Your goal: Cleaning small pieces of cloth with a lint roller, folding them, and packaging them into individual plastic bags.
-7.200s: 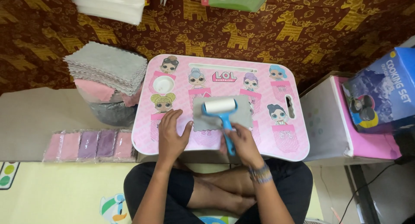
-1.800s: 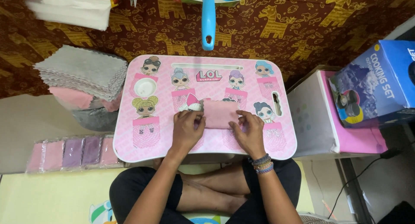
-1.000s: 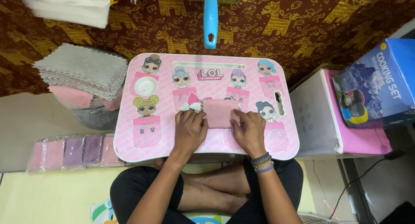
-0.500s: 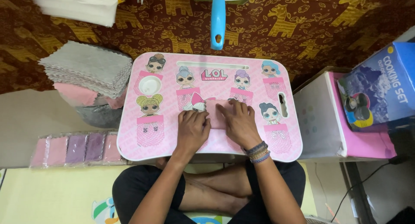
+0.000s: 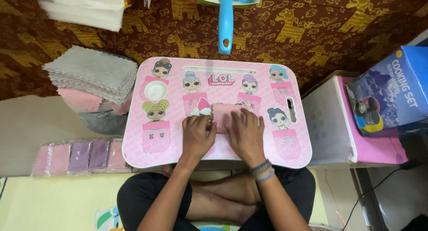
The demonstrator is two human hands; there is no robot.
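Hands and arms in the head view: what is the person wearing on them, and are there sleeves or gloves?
Both hands are bare, no gloves. The left hand and its forearm carry nothing, and no sleeve shows on either arm. The right hand has a stack of beaded bracelets at the wrist, in bluish, grey and brownish tones. No rings can be made out on the fingers.

two hands, perhaps five cloth packets
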